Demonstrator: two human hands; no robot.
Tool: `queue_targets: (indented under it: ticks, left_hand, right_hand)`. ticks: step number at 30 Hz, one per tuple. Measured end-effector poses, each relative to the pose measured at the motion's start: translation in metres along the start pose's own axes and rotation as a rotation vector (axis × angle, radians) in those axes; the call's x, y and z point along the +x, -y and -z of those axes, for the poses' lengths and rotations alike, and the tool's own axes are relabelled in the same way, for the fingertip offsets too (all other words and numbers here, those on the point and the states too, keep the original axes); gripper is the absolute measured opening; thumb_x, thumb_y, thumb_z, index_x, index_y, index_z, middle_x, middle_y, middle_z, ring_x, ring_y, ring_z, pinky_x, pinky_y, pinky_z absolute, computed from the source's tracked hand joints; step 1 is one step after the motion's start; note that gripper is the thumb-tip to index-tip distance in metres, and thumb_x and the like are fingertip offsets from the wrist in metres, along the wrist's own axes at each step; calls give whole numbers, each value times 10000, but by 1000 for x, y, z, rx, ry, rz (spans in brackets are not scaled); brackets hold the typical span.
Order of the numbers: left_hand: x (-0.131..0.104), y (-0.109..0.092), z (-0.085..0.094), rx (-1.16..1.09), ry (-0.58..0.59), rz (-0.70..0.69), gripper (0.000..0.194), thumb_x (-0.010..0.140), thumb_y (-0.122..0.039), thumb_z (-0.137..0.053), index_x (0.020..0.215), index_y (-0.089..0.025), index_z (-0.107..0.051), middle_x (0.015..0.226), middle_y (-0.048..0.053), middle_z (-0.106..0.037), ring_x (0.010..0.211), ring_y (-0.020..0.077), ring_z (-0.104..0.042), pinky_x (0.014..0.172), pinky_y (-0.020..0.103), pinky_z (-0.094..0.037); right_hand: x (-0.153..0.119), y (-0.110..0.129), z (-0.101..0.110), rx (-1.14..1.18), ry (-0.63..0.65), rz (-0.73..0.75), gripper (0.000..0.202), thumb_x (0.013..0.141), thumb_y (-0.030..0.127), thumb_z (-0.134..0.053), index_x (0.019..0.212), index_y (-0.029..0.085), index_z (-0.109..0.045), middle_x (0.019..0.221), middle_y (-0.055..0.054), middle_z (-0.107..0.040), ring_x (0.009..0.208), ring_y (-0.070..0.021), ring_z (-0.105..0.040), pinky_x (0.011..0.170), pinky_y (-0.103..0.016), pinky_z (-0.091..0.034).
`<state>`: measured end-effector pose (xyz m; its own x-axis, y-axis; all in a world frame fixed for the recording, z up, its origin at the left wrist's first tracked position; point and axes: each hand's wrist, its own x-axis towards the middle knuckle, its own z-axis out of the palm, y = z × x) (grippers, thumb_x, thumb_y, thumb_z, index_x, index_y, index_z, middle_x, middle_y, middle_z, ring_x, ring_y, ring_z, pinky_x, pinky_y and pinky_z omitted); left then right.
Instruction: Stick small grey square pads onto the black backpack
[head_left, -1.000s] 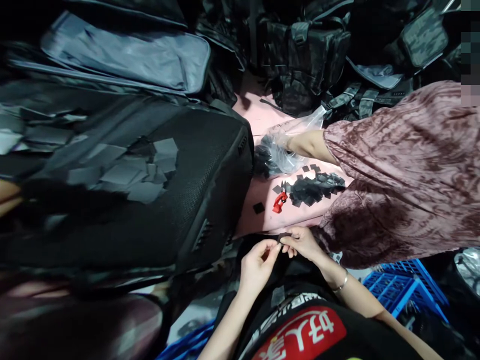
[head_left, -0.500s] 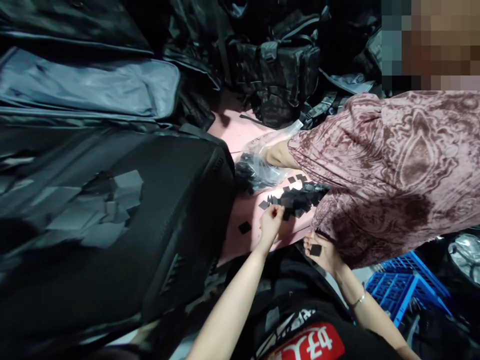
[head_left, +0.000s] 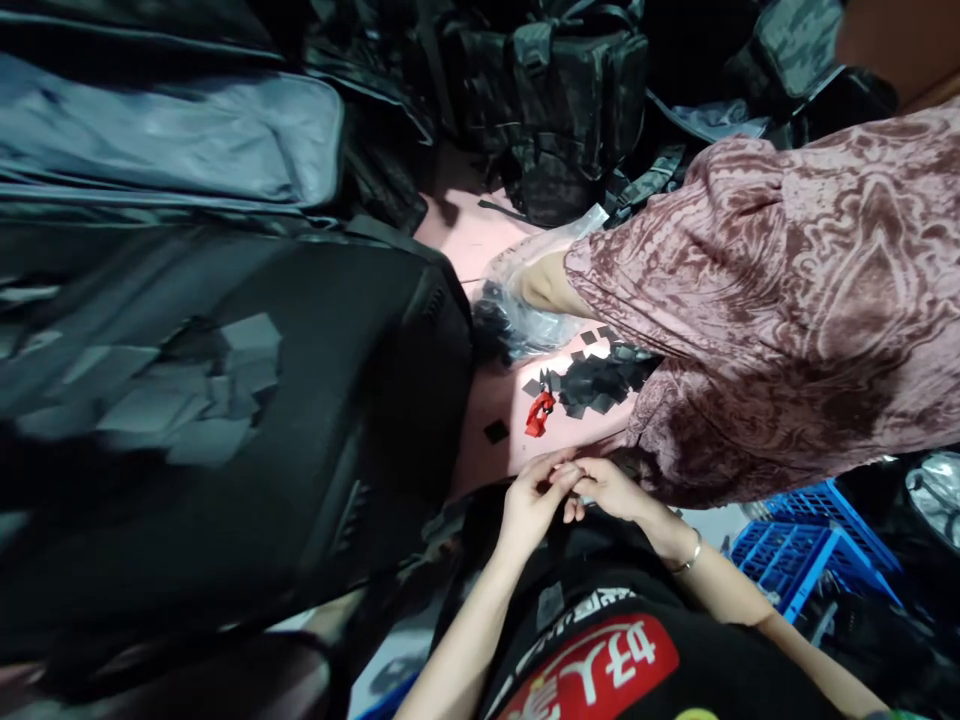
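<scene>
My left hand (head_left: 531,505) and my right hand (head_left: 613,487) meet just below the front edge of the pink work surface (head_left: 480,240). Both have their fingertips closed together. A black square piece lay in my right hand a moment ago; the fingers now cover it. Whatever my left fingers pinch is hidden. Beyond them lies a pile of black square pieces (head_left: 592,382), with red-handled snips (head_left: 538,413) at its left end. One loose black square (head_left: 496,432) rests farther left.
A large black bag (head_left: 360,370) with grey pieces (head_left: 187,400) on it fills the left. Across from me, another person's patterned sleeve (head_left: 675,260) reaches to a clear plastic bag (head_left: 540,335). A dark backpack (head_left: 555,110) stands behind; a blue crate (head_left: 795,555) sits lower right.
My left hand has drawn back from the pile to meet my right hand, uncovering the red-handled snips. My right hand has shifted left and turned over, hiding its black square.
</scene>
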<state>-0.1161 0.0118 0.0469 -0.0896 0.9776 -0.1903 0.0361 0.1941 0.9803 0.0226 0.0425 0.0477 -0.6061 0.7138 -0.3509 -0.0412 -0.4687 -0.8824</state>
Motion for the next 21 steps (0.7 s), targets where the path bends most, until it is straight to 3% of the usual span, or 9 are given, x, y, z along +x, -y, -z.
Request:
queue_targets:
  ticks: [2,4,7,13,18,21]
  left_hand:
    - [-4,0,6,-3,-82,25,245,682,-380,-671,802,-171,-710,858,75,-683,756,203,-631,668,297,-514]
    - [-6,0,13,-100,-245,54,230,691,-388,-659,721,-160,-668,751,54,-665,671,174,-610,611,276,-503]
    - [-12,-2,22,-321,-365,94,271,693,-402,-662,763,-146,-609,716,32,-640,580,127,-567,569,254,-480]
    - [-35,-17,31,-468,-149,210,281,677,-339,-694,860,-129,-657,620,-20,-531,511,70,-431,496,197,-374]
    - [-47,-17,30,-514,-112,271,252,666,-320,-693,824,-125,-678,598,-16,-507,521,79,-412,515,216,-363]
    - [-48,-14,31,-527,-119,294,259,650,-324,-710,810,-123,-679,592,-16,-500,511,74,-400,505,214,-348]
  right_hand:
    - [2,2,-7,-28,89,-54,349,761,368,-647,987,108,-593,633,-24,-647,463,-92,-573,485,-208,-455]
    - [2,3,-10,-4,108,-101,385,762,388,-646,1021,111,-580,692,-47,-665,482,-97,-589,483,-206,-454]
    - [1,3,-8,-18,1,-95,392,755,432,-640,969,107,-595,709,-64,-673,456,-91,-580,448,-192,-433]
    - [8,0,6,-133,-268,36,368,759,488,-598,687,128,-572,455,25,-534,334,-65,-450,352,-170,-327]
    - [51,16,42,-87,-591,76,429,771,549,-539,602,164,-454,418,62,-409,337,-32,-320,341,-162,-228]
    - [70,30,66,-117,-643,83,356,772,488,-567,665,164,-467,459,61,-429,375,-36,-349,370,-158,-261]
